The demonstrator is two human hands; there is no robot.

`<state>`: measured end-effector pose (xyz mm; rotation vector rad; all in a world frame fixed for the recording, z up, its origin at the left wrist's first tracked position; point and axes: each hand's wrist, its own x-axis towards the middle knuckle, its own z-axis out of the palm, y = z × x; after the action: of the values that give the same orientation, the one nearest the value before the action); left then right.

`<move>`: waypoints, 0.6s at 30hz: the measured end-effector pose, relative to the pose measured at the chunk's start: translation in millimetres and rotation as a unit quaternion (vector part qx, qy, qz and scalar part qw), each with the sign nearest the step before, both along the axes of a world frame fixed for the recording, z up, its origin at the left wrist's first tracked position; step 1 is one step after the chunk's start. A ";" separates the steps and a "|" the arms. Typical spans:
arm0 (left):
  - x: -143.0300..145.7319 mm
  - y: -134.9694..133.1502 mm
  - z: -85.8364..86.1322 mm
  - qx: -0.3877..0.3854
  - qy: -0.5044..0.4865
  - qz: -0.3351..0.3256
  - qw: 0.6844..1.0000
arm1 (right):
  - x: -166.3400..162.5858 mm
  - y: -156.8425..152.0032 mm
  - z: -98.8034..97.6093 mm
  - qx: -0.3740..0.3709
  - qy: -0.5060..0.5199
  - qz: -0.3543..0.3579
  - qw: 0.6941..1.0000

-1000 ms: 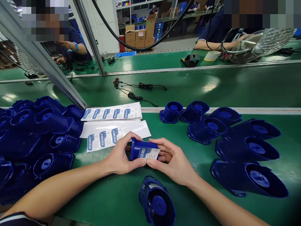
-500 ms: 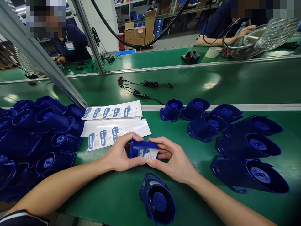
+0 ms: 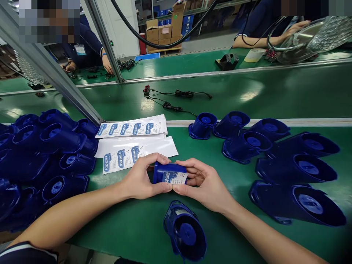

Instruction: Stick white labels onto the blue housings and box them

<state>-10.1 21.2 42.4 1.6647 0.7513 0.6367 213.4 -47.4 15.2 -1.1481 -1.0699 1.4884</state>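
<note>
A blue plastic horn housing [image 3: 162, 170] lies sideways between my two hands. My left hand [image 3: 141, 178] grips its flanged end, with thumb in front and fingers behind. At the other end my right hand [image 3: 206, 184] closes around it, its thumb pressed near the lower edge of a white and blue sticker [image 3: 178, 178]. The sticker lies along the housing's near side; whether its whole edge is stuck down I cannot tell. Close below my hands another horn housing [image 3: 187, 234] rests with its mouth towards me. Label sheets [image 3: 123, 160] lie just beyond my left hand.
Many blue housings are piled at the left [image 3: 60, 139]. Several more stand in a group at the right [image 3: 286, 200]. Black cables [image 3: 176, 106] lie on the green surface beyond the metal rail. A metal post [image 3: 68, 88] slants up at left; co-workers sit across the bench.
My hands keep hold of the horn housing almost unchanged. The view has shifted slightly. Across the bench, the left co-worker's hand has come into sight beside the post.
</note>
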 end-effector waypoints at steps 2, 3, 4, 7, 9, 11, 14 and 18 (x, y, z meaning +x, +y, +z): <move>0.0 -0.6 1.1 -0.002 0.004 0.004 1.000 | 0.3 -0.5 0.5 0.001 0.000 0.000 1.000; -0.2 -0.8 1.2 -0.001 0.004 0.006 1.000 | 0.3 -0.6 0.6 0.001 -0.002 0.000 1.000; -0.5 -0.9 1.1 -0.001 0.002 0.006 1.000 | 0.3 -0.7 0.6 0.001 -0.004 -0.001 1.000; -1.0 -0.7 0.4 0.004 -0.004 0.004 1.000 | 0.1 -0.6 0.5 0.001 -0.002 -0.002 1.000; -1.0 -0.2 0.6 0.007 -0.004 0.002 1.000 | -0.1 -0.4 0.4 0.002 -0.001 -0.004 1.000; -0.6 0.4 1.3 0.005 -0.001 0.003 1.000 | -0.2 -0.2 0.2 0.003 -0.005 -0.005 1.000; -0.3 1.3 2.8 -0.003 -0.002 0.005 1.000 | -0.2 -0.4 -0.5 0.004 -0.008 -0.006 1.000; -1.2 3.5 4.5 -0.040 0.005 0.010 0.999 | -0.8 -1.7 -1.5 0.014 -0.010 -0.005 1.000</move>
<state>-11.3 24.7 46.9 1.5900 0.7915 0.6060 212.5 -49.0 13.7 -1.1486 -1.0938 1.4538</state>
